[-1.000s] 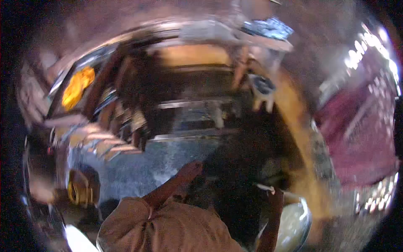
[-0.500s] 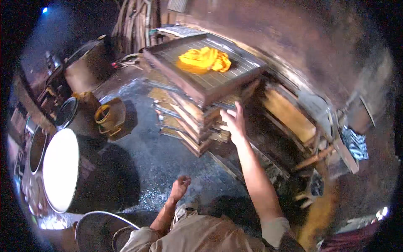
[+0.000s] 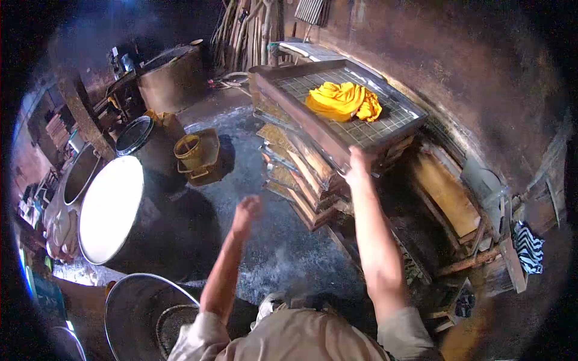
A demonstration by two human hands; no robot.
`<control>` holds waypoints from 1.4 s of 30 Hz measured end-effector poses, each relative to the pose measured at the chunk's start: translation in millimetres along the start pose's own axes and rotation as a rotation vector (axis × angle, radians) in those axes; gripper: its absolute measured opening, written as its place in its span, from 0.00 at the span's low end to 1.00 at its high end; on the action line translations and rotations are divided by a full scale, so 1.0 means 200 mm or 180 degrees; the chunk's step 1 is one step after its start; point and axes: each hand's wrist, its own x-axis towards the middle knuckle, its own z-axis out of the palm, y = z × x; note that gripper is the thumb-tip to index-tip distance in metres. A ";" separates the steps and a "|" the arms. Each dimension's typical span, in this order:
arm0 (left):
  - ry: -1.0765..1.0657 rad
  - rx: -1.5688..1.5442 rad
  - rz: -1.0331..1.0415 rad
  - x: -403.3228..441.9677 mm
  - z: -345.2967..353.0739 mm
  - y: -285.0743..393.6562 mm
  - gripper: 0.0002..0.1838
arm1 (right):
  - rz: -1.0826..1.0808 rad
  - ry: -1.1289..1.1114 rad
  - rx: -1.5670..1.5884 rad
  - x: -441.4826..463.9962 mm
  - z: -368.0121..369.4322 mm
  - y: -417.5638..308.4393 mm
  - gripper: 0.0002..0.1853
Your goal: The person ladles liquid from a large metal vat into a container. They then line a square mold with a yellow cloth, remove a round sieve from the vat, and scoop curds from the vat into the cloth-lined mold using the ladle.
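Observation:
A large dark rectangular tray (image 3: 295, 113) with a wire-grid bottom rests on top of a stack of wooden frames (image 3: 310, 174). On the grid lies a crumpled heap of bright yellow cloth (image 3: 343, 101). My right hand (image 3: 358, 162) is at the tray's near corner, closed on its edge, with some fingers out of sight. To the left of the stack, my left hand (image 3: 247, 213) hangs above the floor, touching nothing visible. Its fingers are smeared by motion.
Big metal drums stand at left, one showing a bright white round top (image 3: 112, 210). A yellow-stained bucket (image 3: 188, 151) sits in a shallow pan on the wet floor (image 3: 271, 259). An open metal vat (image 3: 150, 307) is near my left side. Wooden boards (image 3: 445, 192) lie along the right wall.
My right hand has gone from open in the air beside the stack to the tray's corner. My left hand has risen forward. The view has shifted, so the tray sits further right.

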 end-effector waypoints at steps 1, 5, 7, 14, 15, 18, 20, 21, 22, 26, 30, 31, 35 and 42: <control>-0.0099 -0.0291 0.0036 0.05 0.00 0.11 0.15 | 0.0103 -0.0272 0.0038 -0.09 -0.10 -0.07 0.16; -0.0094 -0.1323 -0.0130 0.45 -0.16 0.44 0.27 | -0.0141 -0.0096 -0.0372 -0.52 -0.53 -0.38 0.19; -0.0308 -0.1662 -0.0386 0.65 -0.20 0.59 0.41 | -0.0068 0.0084 -0.0407 -0.61 -0.81 -0.48 0.19; -0.1579 0.0720 -0.0380 0.41 0.34 1.00 0.24 | -0.0417 0.0729 -0.2191 -1.24 -1.54 -0.56 0.29; -0.1764 0.1270 -0.0418 0.39 0.35 0.96 0.21 | -0.0460 0.0779 -0.2322 -1.37 -1.56 -0.52 0.29; -0.2001 0.1312 -0.0594 0.59 0.29 0.72 0.20 | -0.0238 0.1341 -0.1273 -1.31 -1.47 -0.58 0.25; -0.1564 0.1159 -0.1800 0.57 0.46 0.81 0.19 | 0.0326 0.1792 -0.0859 -1.17 -1.38 -0.64 0.21; -0.1617 0.1237 -0.1899 0.56 0.56 0.86 0.19 | 0.0626 0.2002 -0.0653 -1.12 -1.39 -0.61 0.20; -0.1610 0.1485 -0.1694 0.50 0.64 0.91 0.20 | 0.0654 0.2035 -0.0854 -1.03 -1.57 -0.45 0.20; -0.2346 0.2973 0.0406 0.68 0.63 0.89 0.17 | 0.0141 0.0803 -0.1340 -0.89 -1.82 0.02 0.23; -0.1826 0.1960 -0.0392 0.77 0.82 1.03 0.18 | 0.0532 0.0390 -0.1111 -0.81 -1.99 0.47 0.24; -0.1906 0.2009 -0.0490 0.85 0.86 1.03 0.18 | 0.0786 0.0516 -0.1084 -0.82 -1.99 0.55 0.24; -0.3513 0.3641 0.2036 1.00 0.99 0.97 0.21 | 0.1445 0.1105 -0.0928 -1.02 -1.99 0.82 0.23; -0.2512 0.1711 -0.1665 2.04 -0.02 -0.77 0.29 | 0.1922 0.1955 -0.0873 -1.13 -2.23 0.85 0.23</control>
